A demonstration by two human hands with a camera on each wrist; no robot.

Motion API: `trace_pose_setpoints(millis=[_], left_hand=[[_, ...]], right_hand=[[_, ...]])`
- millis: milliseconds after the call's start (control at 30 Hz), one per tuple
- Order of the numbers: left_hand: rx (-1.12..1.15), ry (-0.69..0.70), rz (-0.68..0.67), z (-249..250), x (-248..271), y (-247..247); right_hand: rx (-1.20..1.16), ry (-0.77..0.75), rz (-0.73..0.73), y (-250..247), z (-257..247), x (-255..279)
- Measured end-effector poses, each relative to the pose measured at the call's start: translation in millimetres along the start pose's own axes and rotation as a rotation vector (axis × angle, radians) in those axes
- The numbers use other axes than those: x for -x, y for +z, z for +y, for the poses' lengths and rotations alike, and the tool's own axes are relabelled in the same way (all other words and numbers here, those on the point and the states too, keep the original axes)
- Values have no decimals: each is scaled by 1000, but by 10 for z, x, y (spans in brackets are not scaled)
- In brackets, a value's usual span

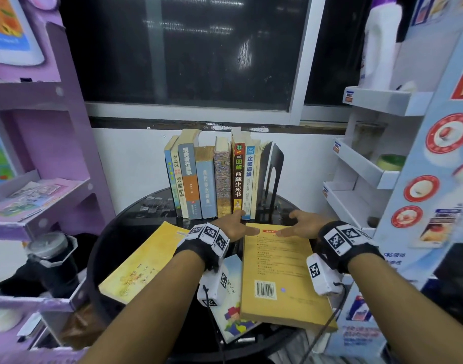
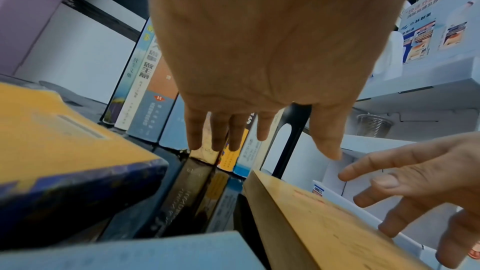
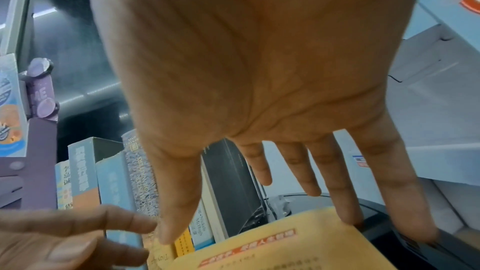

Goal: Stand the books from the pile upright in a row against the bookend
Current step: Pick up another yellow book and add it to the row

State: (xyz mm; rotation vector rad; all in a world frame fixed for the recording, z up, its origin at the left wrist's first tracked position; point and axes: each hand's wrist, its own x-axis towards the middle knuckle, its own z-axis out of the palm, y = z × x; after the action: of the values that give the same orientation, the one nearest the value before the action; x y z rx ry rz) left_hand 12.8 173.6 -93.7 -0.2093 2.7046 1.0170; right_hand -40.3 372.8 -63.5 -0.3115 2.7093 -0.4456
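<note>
Several books [image 1: 212,179] stand upright in a row at the back of the table, leaning against a black metal bookend [image 1: 273,177] on their right. In front lies the pile: a tan book [image 1: 280,274], back cover up, rests on a white and blue book [image 1: 235,319], with a yellow book [image 1: 143,261] to the left. My left hand [image 1: 244,223] hovers open at the tan book's far left corner. My right hand [image 1: 290,224] spreads open over its far right corner. Whether the fingers [image 3: 348,202] touch the tan book [image 3: 285,249] I cannot tell.
The round black table [image 1: 112,248] is hemmed in by a purple shelf unit [image 1: 49,153] on the left and a white display rack [image 1: 364,166] on the right. A dark window and a white wall stand behind the row.
</note>
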Motion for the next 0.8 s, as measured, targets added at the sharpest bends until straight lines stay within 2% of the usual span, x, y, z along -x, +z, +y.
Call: trace_pose_setpoints(millis=[167,433,800], left_hand=[[95,-110,-92,-16,-111,157],[37,-121,-92,130,-127,255],[-11,-70,38,90,-132,290]], right_hand=[[1,45,-36,14,95,15],[-1,64,-68,63,126,18],[-64,62,-1,121,198,-7]])
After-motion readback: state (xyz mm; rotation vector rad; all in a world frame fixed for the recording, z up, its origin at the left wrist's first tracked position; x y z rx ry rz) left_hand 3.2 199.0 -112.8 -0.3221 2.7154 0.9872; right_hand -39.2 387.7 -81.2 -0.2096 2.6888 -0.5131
